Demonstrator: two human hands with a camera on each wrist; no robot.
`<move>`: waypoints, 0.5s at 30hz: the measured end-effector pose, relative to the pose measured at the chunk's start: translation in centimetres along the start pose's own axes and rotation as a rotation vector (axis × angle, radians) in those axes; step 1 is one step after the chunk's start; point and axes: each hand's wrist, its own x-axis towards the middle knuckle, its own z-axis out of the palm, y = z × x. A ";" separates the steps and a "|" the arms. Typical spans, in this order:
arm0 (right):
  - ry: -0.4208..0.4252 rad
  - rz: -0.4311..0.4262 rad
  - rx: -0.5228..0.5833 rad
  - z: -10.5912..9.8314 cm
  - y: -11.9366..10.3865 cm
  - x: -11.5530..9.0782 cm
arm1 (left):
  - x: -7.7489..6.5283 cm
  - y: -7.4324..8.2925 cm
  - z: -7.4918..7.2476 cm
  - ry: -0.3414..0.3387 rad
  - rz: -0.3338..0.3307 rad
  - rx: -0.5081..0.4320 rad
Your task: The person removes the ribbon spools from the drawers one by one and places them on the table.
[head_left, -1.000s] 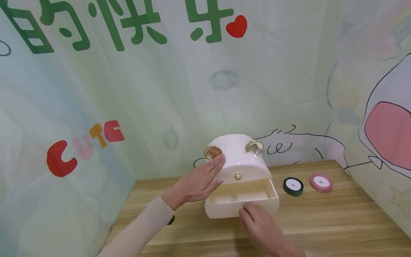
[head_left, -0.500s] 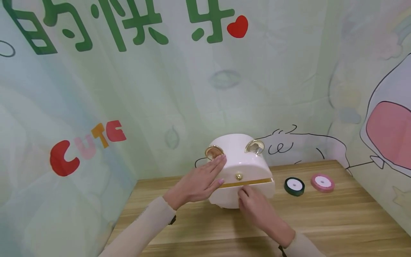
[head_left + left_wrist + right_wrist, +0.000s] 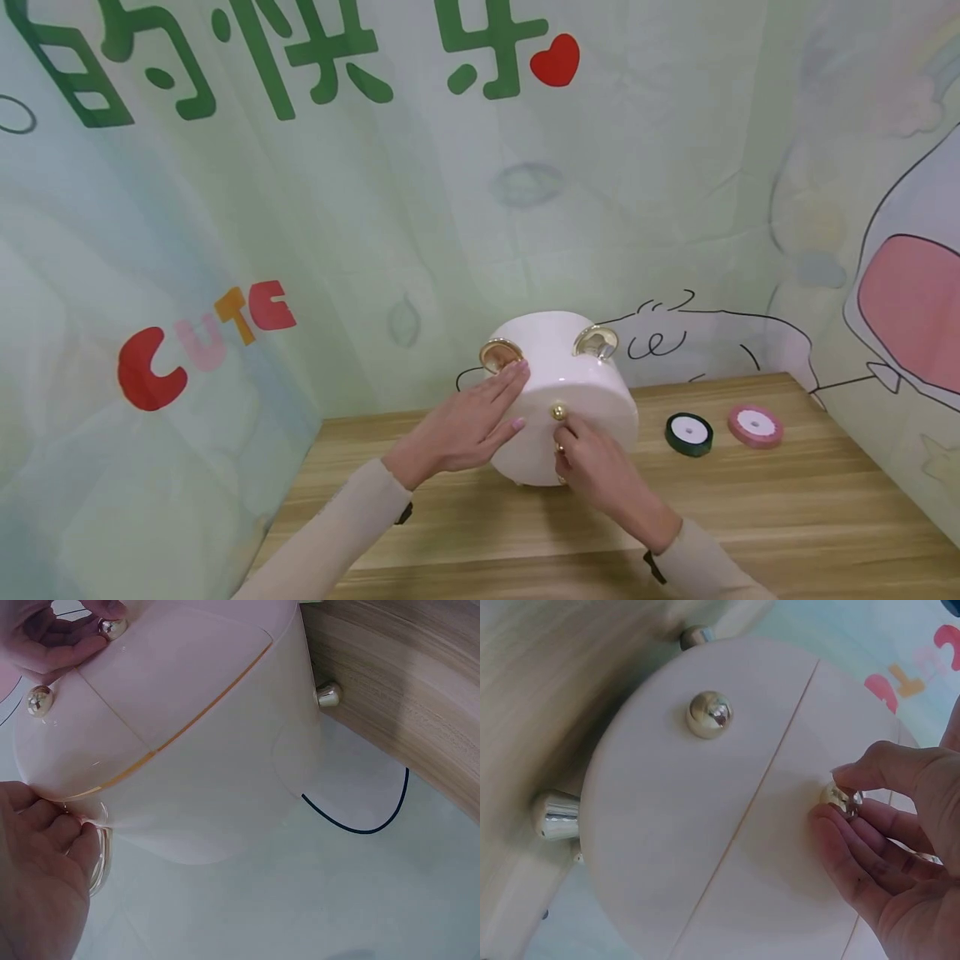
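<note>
A glossy white drum-shaped drawer box [image 3: 553, 358] stands on the wooden table, with two gold-rimmed ears [image 3: 597, 342] on its top. Its front drawers are pushed in, divided by thin gaps in the right wrist view. My left hand [image 3: 467, 425] rests on the box's upper left, beside the left ear [image 3: 499, 356], fingers extended. Thumb and fingertips of my right hand [image 3: 600, 475] pinch a gold drawer knob [image 3: 840, 799] in the middle of the front. One gold knob [image 3: 558, 412] sits above that hand, and a lower knob [image 3: 709, 714] shows in the right wrist view.
Two ribbon rolls lie right of the box: a dark green one [image 3: 689, 434] and a pink one [image 3: 756, 426]. The wooden table [image 3: 810, 500] extends toward me. A printed curtain [image 3: 420, 208] hangs close behind the box. Gold feet [image 3: 557, 815] hold the box off the table.
The middle drawer, pulled out and with nothing seen inside one second ago, has slid back into the box. My right hand moved forward with its knob; my left hand stayed in place.
</note>
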 end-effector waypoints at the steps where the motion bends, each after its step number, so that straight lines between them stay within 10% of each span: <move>1: -0.005 0.000 0.002 0.0 0.0 0.1 | 0.0 0.0 0.0 0.000 -0.001 0.004; 15: 0.062 -0.082 0.074 0.1 1.0 -0.8 | 0.0 -0.1 0.1 0.008 0.003 0.013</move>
